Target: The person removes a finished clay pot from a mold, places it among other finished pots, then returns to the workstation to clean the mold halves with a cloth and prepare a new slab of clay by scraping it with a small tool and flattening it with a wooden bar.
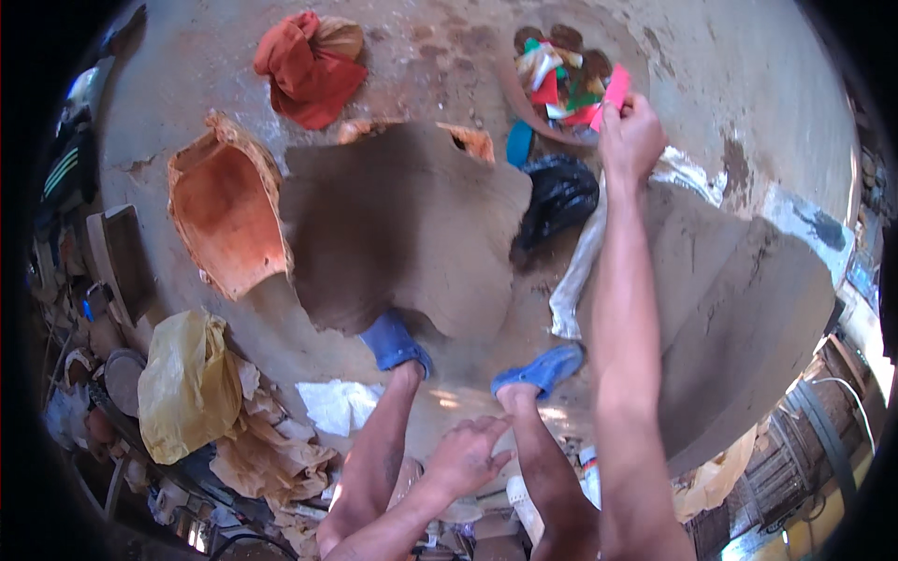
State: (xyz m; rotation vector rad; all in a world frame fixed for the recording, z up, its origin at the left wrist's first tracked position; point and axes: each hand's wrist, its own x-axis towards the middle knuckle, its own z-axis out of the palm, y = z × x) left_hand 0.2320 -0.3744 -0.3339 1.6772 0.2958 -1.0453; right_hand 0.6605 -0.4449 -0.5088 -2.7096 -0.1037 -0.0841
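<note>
My right hand (pixel 631 140) is stretched far forward and pinches a bright pink strip (pixel 614 93) over the right edge of a round, shallow basin (pixel 516 98). In the basin lie coloured scraps (pixel 552 79) in red, green and white, with brown lumps. My left hand (pixel 468 455) hangs between my legs, its fingers loosely apart and holding nothing. In front of my feet spreads a broad grey-brown sheet (pixel 421 234) that looks like clay. It partly covers orange hollow pieces; one hollow orange mould-like piece (pixel 229 220) stands open at its left.
A red cloth (pixel 309 70) lies at the back left. Beside the sheet are a black plastic bag (pixel 558 201), a blue-green round object (pixel 520 144) and a twisted whitish strip (pixel 578 276). Another large brown sheet (pixel 739 318) lies right. A yellowish plastic bag (pixel 187 383) sits at left.
</note>
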